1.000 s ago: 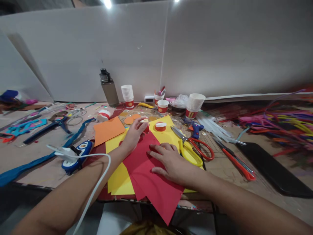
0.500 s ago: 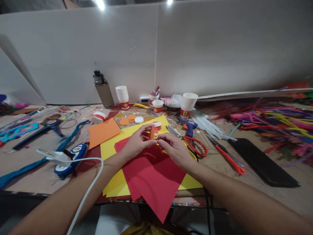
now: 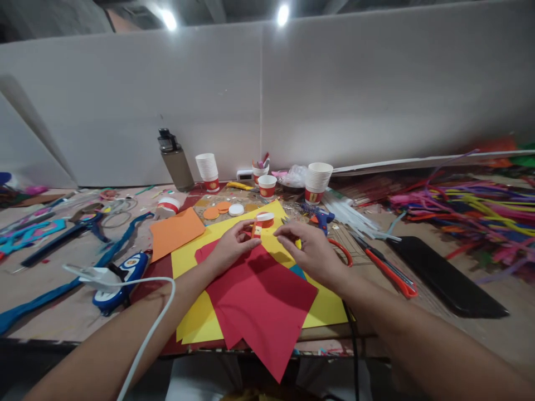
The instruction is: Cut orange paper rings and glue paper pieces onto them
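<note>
My left hand (image 3: 234, 243) pinches a small red and white paper piece (image 3: 257, 229) above the paper sheets. To the right, my right hand (image 3: 303, 248) is raised with thumb and fingertips close together; whether anything tiny is between them is hidden. Below both hands a red paper sheet (image 3: 261, 301) lies over a yellow sheet (image 3: 326, 309). Just beyond the held piece is a red ring-like piece with white (image 3: 265, 218). Partly covered by my right hand, scissors with red handles (image 3: 343, 250) lie beside it.
Orange paper (image 3: 175, 233) and a blue device with a white plug (image 3: 125, 281) lie left. Cup stacks (image 3: 320, 181) and a bottle (image 3: 178, 167) stand behind. On the right are a glue gun (image 3: 322, 219), a red cutter (image 3: 390, 272), a black phone-like slab (image 3: 447, 275) and pipe cleaners (image 3: 480, 206).
My right hand has moved away from the piece in my left hand, to the right, over the scissors. The piece has turned in my left hand. The view has tilted up slightly.
</note>
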{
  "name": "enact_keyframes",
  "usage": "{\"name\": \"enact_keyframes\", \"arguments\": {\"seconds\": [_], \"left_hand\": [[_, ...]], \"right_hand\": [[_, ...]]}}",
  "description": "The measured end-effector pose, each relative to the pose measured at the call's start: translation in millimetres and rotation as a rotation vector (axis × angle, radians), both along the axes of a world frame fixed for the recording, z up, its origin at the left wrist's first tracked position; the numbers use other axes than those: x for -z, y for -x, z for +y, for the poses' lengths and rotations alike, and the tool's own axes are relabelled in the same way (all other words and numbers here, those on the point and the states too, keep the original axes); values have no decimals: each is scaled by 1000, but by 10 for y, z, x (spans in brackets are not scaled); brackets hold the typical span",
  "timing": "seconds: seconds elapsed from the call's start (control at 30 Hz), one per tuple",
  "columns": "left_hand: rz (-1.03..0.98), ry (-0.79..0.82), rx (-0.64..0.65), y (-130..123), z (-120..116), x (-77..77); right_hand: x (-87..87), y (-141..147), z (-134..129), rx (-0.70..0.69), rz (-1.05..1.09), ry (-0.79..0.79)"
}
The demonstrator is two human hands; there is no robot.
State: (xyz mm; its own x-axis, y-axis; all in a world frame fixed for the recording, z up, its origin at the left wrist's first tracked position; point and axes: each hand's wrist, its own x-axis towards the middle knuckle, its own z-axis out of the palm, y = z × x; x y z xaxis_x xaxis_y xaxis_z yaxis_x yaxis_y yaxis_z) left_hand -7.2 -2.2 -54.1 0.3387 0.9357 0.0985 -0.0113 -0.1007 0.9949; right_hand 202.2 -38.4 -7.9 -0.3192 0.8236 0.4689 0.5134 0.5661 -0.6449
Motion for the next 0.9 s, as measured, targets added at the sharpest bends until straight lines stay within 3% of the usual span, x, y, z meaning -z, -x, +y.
{"name": "enact_keyframes", "arguments": {"seconds": [0.17, 0.33, 0.47, 0.6, 0.9], "left_hand": [[57, 59, 0, -19, 25, 41], [90, 33, 9, -26, 20, 14], [67, 46, 3, -36, 22, -6], [-19, 89, -10, -50, 13, -12], [-96, 135, -44, -41, 19, 21]], "right_hand": [[-139, -247, 78, 123, -340, -95], [-131, -424, 39, 314, -785, 43], [-102, -443, -29, 382, -1034, 206], [-109, -380, -86, 364, -1090, 313], [-8, -403, -61, 401, -947, 325]]}}
